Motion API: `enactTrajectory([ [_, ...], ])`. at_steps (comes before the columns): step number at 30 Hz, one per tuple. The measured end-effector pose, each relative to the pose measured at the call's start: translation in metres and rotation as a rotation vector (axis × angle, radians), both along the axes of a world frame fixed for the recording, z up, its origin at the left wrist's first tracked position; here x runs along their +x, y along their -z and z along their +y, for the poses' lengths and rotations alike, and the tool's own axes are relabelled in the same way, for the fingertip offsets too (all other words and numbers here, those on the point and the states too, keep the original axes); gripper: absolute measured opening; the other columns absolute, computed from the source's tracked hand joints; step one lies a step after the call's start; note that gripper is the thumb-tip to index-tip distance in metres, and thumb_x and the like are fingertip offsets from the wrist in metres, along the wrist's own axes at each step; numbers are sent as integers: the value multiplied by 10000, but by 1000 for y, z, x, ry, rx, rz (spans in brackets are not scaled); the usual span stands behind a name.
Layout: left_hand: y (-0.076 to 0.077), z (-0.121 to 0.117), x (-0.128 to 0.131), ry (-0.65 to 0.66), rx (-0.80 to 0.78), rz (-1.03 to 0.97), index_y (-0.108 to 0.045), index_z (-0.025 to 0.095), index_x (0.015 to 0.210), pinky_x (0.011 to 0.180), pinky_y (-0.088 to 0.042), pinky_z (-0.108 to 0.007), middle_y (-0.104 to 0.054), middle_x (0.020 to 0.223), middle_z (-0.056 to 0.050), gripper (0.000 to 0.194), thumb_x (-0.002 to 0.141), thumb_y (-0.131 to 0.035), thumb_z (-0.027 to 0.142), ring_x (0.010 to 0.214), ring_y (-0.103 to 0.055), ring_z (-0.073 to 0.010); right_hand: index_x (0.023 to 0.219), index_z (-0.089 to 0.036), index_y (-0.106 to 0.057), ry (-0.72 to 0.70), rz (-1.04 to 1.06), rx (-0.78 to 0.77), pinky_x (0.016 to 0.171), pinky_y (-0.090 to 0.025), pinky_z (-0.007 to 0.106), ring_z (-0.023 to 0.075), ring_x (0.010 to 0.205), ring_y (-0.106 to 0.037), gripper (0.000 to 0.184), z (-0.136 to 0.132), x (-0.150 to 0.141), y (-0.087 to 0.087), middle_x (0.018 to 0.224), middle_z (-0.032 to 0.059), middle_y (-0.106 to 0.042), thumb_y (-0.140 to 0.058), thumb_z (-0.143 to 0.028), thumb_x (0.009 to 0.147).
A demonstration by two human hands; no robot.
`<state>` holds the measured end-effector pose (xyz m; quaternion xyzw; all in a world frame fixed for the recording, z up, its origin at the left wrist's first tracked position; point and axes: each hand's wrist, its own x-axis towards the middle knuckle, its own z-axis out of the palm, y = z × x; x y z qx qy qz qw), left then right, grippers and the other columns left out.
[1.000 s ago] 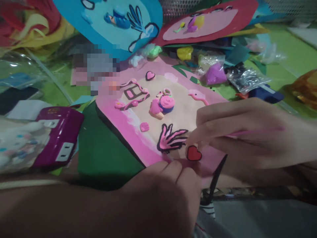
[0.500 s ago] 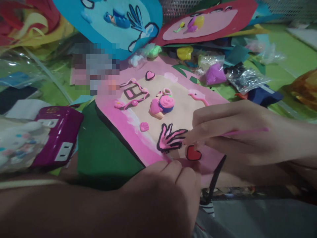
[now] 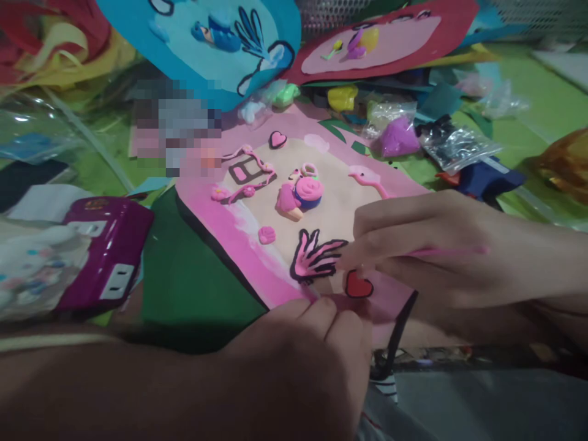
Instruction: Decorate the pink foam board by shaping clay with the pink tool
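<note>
A pink craft sheet [image 3: 229,245] lies before me, with a raised snail-like clay figure [image 3: 309,191], a pink coral shape outlined in black [image 3: 303,260] and a red heart [image 3: 358,285]. My left hand [image 3: 321,343] is curled closed on the sheet's near edge, beside the heart; its fingertips are hidden. Over the sheet's right side, my right hand [image 3: 422,245] is closed in a pinch around a thin pink stick [image 3: 450,251]. The stick's working end is hidden by the fingers, close to the coral and the heart.
A purple case [image 3: 105,251] and a green sheet [image 3: 193,275] lie at left. Behind stand a blue craft sheet [image 3: 184,55] and a red one [image 3: 459,30]. Bagged purple clay [image 3: 399,138], yellow clay [image 3: 342,98] and a dark plastic bag [image 3: 454,144] lie at the back right.
My right hand and the pink stick have shifted slightly left and down towards the coral. My left hand and the sheet have barely moved.
</note>
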<state>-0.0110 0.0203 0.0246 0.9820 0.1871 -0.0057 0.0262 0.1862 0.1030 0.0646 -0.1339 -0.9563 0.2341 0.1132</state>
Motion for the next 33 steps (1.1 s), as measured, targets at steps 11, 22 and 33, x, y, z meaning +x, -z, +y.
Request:
enactTrajectory([
  [11, -1, -11, 4, -47, 65, -17, -579, 86, 1132, 762, -513, -352, -604, 1048, -133, 274, 904, -476, 198, 880, -604, -215, 868, -136, -640, -62, -111, 121, 586, -436, 258, 143, 694, -516, 379, -6, -2, -10, 747, 53, -560, -281, -176, 983],
  [22, -4, -8, 8, -138, -24, -99, -608, 98, 931, 505, -448, -305, -582, 780, -65, 244, 895, -367, 101, 635, -556, -178, 963, -146, -619, 21, 55, 4, 724, -461, 204, 106, 849, -568, 241, -4, -4, -1, 825, 36, -593, -412, -33, 912],
  [33, 0, -8, 11, -159, -27, -97, -600, 75, 1013, 525, -487, -302, -600, 789, -72, 314, 902, -307, 55, 651, -581, -183, 994, -133, -611, 20, 30, 19, 712, -476, 214, 108, 840, -569, 218, -5, -6, 3, 836, 50, -604, -401, -99, 952],
])
